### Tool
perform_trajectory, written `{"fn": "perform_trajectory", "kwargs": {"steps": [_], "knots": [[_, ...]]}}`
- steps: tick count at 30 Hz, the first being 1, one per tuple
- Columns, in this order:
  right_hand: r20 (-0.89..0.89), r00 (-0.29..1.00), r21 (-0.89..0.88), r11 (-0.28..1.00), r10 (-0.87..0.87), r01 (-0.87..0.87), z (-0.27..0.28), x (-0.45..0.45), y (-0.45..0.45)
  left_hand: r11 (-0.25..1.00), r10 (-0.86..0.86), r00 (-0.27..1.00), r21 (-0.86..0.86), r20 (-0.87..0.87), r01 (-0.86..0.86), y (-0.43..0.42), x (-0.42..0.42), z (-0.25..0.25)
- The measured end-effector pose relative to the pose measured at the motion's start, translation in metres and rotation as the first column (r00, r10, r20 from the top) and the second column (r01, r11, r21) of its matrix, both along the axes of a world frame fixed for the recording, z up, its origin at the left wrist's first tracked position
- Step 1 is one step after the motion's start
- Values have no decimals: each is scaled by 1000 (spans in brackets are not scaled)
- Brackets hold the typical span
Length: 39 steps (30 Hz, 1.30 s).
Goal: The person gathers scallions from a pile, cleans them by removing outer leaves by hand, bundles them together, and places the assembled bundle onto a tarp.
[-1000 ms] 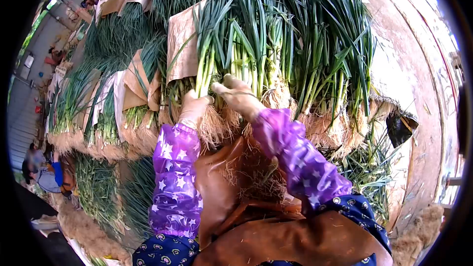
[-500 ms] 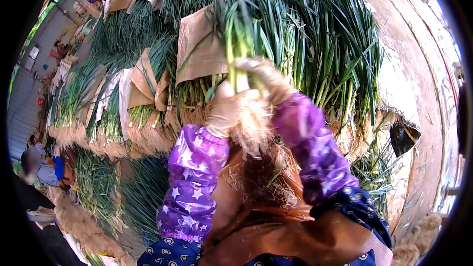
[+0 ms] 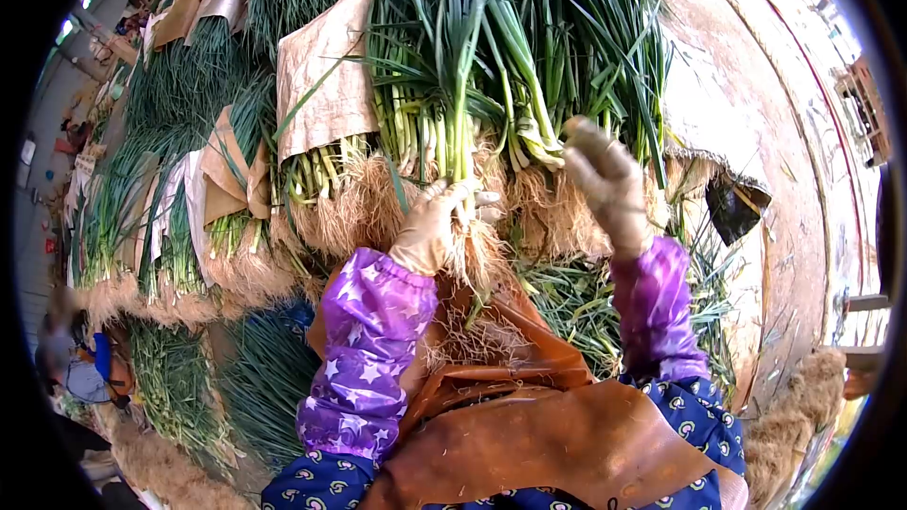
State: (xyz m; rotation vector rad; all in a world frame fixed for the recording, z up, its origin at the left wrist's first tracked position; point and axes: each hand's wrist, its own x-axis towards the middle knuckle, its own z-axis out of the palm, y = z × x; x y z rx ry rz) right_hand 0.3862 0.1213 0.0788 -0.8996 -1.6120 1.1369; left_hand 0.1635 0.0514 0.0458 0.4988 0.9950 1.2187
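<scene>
Apron (image 3: pixel 548 434): draped nearest the camera, creased; likely to catch trailing fibres if brushed against.
Root scraps (image 3: pixel 472 340): strewn over the apron; could cling to the bunch if lowered that far.
Left hand (image 3: pixel 423 227): closed around the held green onions (image 3: pixel 460 132), low down by the pale ends; could let thin stalks slide out if loosened, or bruise them if squeezed hard.
Roots of the bunch (image 3: pixel 477 255): hanging below the left hand, tangled; could tear if pulled against a snag.
Right hand (image 3: pixel 609 189): open, fingers raised near the packed row, apparently gripping nothing; could knock slanted stalks askew if swept sideways.
Held green onions: upright in front of the packed row (image 3: pixel 614 66), leaves overlapping it; could drag neighbours along or fold over if tugged, because of the crossed leaves.
Brown paper (image 3: pixel 326 76): lying over stalks left of the bunch; could shift or crumple if caught by a leaf.
Black sheeting (image 3: pixel 735 206): bunched beyond the right hand; probably too far off to interfere.
Co-worker (image 3: pixel 87 378): well apart at far left; little risk of collision.
</scene>
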Motion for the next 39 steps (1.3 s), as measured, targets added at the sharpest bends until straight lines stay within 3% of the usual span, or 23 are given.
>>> {"fn": "perform_trajectory", "kwargs": {"steps": [3,4,7,8,9,12,14,15,16,18,20,21,22,23,24,25,26,29,31,33,35,38,39], "knots": [[148,976,-181,975,159,-131,9,-44,-37,940,-88,963,299,-255,165,-34,-4,14],[242,960,-124,986,141,-113,9,-57,-35,994,-106,984,50,140,100,-45,1,31],[-225,839,-197,821,495,-537,-22,-87,-12,987,-83,793,-60,604,149,-85,7,43],[-224,780,-341,702,585,-625,-20,-81,-21,990,-11,796,-106,605,94,-97,11,47],[-29,766,-300,725,643,-620,-45,-80,-34,976,-212,890,126,403,176,-105,0,33],[64,506,-610,435,860,-663,11,-80,-65,996,53,927,42,372,-74,-114,-19,27],[517,339,-254,519,786,-816,1,-59,-84,986,158,981,36,112,-162,-115,-26,26],[-81,316,-345,270,945,-899,0,-36,-104,980,191,981,54,-18,-190,-115,-27,24],[-651,191,-267,15,735,-964,0,-11,-120,974,224,963,76,-151,-214,-114,-28,20],[-419,262,-610,-55,869,-791,8,38,-124,992,97,972,101,-215,-77,-118,-32,11],[-82,652,-892,236,754,-385,-30,73,-140,997,59,991,56,-117,-53,-121,-20,19],[598,329,-735,664,731,-140,-43,83,-150,992,110,992,63,-64,-106,-124,-12,23],[945,-167,-305,943,282,-131,-53,90,-154,993,105,993,66,-53,-102,-125,-7,18],[964,159,-172,957,212,-235,-61,98,-150,990,134,989,63,-63,-130,-126,-2,10],[725,665,-18,970,179,-242,-58,83,-144,985,164,983,58,-77,-160,-128,2,6],[636,740,-224,970,220,-96,-20,51,-138,994,109,979,26,-170,-106,-131,6,9],[498,860,-106,992,113,-70,-4,25,-132,990,137,965,55,-222,-128,-132,13,8],[494,852,-291,956,175,-27,33,-41,-90,975,184,931,182,-316,-131,-131,30,4],[678,733,4,997,53,-76,12,-71,-57,976,176,827,203,-533,-77,-137,36,-5],[616,780,251,966,-109,-63,-3,-87,-51,985,149,668,165,-729,-41,-141,39,7],[664,718,367,928,-210,-68,-8,-91,-53,982,154,702,188,-696,-30,-142,36,-2],[177,984,344,935,28,-89,-15,-84,-58,980,136,811,195,-569,-27,-137,35,2],[-66,987,167,977,147,-134,-15,-87,-64,986,98,849,163,-520,-14,-133,29,-8]]}}
